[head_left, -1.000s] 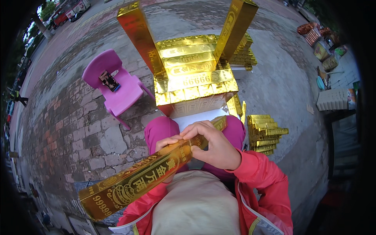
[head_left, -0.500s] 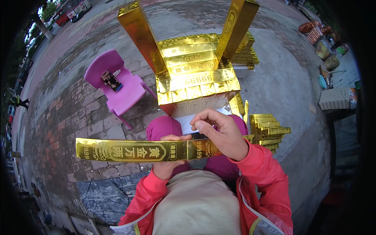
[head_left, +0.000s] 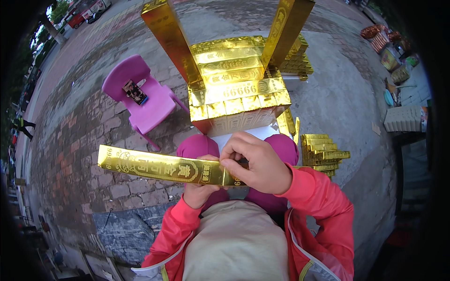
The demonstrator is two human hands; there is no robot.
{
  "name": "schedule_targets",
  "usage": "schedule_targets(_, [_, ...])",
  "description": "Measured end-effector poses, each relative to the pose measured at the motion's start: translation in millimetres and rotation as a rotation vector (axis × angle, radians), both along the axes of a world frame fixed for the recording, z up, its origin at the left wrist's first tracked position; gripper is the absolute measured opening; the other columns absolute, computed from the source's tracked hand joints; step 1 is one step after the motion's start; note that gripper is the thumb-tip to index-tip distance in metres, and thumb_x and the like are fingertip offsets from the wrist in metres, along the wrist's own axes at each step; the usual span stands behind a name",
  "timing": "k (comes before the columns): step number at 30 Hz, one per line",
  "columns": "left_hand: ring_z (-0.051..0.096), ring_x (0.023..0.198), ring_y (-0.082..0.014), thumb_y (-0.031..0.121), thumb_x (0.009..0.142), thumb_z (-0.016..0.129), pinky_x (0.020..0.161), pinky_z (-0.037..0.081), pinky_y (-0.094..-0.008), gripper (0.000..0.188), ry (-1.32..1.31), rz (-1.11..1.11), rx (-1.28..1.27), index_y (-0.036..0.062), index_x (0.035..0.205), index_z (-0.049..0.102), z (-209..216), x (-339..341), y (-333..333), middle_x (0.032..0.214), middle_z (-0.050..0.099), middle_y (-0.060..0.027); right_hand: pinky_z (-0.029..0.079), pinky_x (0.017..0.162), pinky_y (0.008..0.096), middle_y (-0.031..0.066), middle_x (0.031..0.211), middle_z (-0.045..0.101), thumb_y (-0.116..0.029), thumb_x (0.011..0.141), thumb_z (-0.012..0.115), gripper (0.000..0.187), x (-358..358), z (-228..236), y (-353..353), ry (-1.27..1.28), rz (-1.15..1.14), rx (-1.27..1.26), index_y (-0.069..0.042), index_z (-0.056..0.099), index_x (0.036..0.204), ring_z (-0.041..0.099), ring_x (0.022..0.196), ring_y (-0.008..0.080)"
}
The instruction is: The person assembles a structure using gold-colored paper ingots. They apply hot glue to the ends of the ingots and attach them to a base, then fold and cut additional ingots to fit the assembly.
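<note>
A long gold printed foil-card strip [head_left: 154,165] lies crosswise over my lap, tilted, its left end higher. My left hand [head_left: 199,193] grips it near the middle, with fingers above and below. My right hand [head_left: 257,165] is over the strip's right part, its thumb and fingertips pinched at the upper edge beside a pale line across the strip. What the pinch holds, if anything, is hidden. My right hand also covers much of the strip's right end. Beyond my knees stands a stack of gold boxes [head_left: 243,104] on a white surface.
Two tall gold boxes [head_left: 172,44] [head_left: 287,33] rise from the stack. A pink chair [head_left: 152,110] holding a phone [head_left: 135,92] stands left. More gold pieces [head_left: 323,152] are piled right. A dark slab [head_left: 131,232] lies lower left; bags [head_left: 386,58] sit far right.
My right hand has come down onto the strip from just above it, its fingers closing at the edge. The strip has tilted, its left end rising. My left hand still grips it.
</note>
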State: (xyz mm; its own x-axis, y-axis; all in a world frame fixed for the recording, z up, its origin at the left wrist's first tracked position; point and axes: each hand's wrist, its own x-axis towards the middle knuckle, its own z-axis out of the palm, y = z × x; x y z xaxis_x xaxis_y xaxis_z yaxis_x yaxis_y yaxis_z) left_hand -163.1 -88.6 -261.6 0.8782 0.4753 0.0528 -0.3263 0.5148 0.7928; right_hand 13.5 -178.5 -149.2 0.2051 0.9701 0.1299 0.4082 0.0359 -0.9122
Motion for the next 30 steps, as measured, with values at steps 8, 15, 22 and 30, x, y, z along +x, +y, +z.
schedule_targets(8, [0.066, 0.085, -0.0175, 0.037, 0.092, 0.068, 0.079, 0.06, -0.037, 0.054, 0.011, 0.175, -0.194, -0.0015, 0.126, 0.051, 6.7, -0.6, -1.3, 0.107, 0.065, -0.011, 0.046, 0.083, 0.0419, 0.0119, 0.1, 0.061, -0.023, 0.084, 0.072, 0.037, 6.9, 7.9, -5.1, -0.495, -0.084, 0.195, -0.003, 0.057, 0.111, 0.059, 0.09, 0.0322])
schedule_targets(15, [0.064, 0.1, -0.0201, 0.043, 0.1, 0.054, 0.082, 0.057, -0.0368, 0.055, 0.023, 0.211, -0.192, 0.0045, 0.138, 0.042, 22.9, 4.8, -7.7, 0.123, 0.061, -0.0117, 0.049, 0.086, 0.0409, 0.0145, 0.108, 0.063, -0.027, 0.091, 0.065, 0.042, 11.9, -3.4, -15.4, -0.485, 0.088, -0.067, -0.004, 0.055, 0.125, 0.062, 0.097, 0.0342])
schedule_targets(22, [0.06, 0.111, -0.0208, 0.037, 0.095, 0.061, 0.088, 0.053, -0.0354, 0.06, 0.066, 0.208, -0.207, 0.0063, 0.141, 0.038, 33.2, 1.5, -6.6, 0.128, 0.055, -0.0101, 0.051, 0.084, 0.0397, 0.0159, 0.108, 0.065, -0.024, 0.096, 0.061, 0.039, 28.3, -16.1, -18.6, -0.167, 0.229, -0.136, -0.005, 0.055, 0.129, 0.063, 0.098, 0.034])
schedule_targets(30, [0.056, 0.121, -0.0232, 0.035, 0.091, 0.07, 0.1, 0.048, -0.0395, 0.062, 0.025, 0.241, -0.196, 0.0105, 0.14, 0.041, 25.1, 8.1, -18.9, 0.13, 0.056, -0.0097, 0.049, 0.085, 0.0413, 0.0167, 0.112, 0.063, -0.038, 0.086, 0.072, 0.061, 7.7, -5.0, -26.8, -0.573, 0.081, -0.003, -0.003, 0.052, 0.132, 0.062, 0.098, 0.0346])
